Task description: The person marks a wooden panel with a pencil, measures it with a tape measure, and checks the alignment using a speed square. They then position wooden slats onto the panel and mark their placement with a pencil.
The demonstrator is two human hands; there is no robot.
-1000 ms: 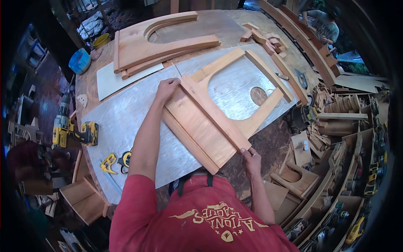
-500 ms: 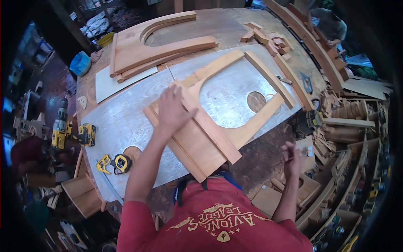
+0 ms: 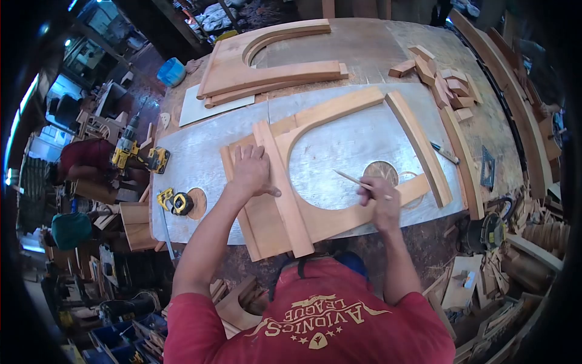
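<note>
My left hand point(image 3: 250, 172) lies with its fingers spread on the wooden panel point(image 3: 267, 221), its thumb reaching onto the long wooden strip point(image 3: 282, 188) that crosses the panel. In my right hand point(image 3: 382, 203) is a thin pencil point(image 3: 350, 178), its tip pointing left over the U-shaped opening of the panel. A separate curved wooden piece point(image 3: 418, 145) lies at the open end of the U, near the right arm of the panel. The panel rests on a grey metallic-looking sheet point(image 3: 200, 139).
A second U-shaped wooden assembly point(image 3: 236, 76) lies at the back. Small wood blocks point(image 3: 439, 79) are heaped at the back right. A drill point(image 3: 126, 145), a tape measure point(image 3: 180, 203) and a blue bucket point(image 3: 171, 72) are on the left. A person point(image 3: 88, 161) is at far left.
My right hand has moved up and left over the panel, the pencil now plainly visible. My left hand has stayed on the panel. The whole view has shifted.
</note>
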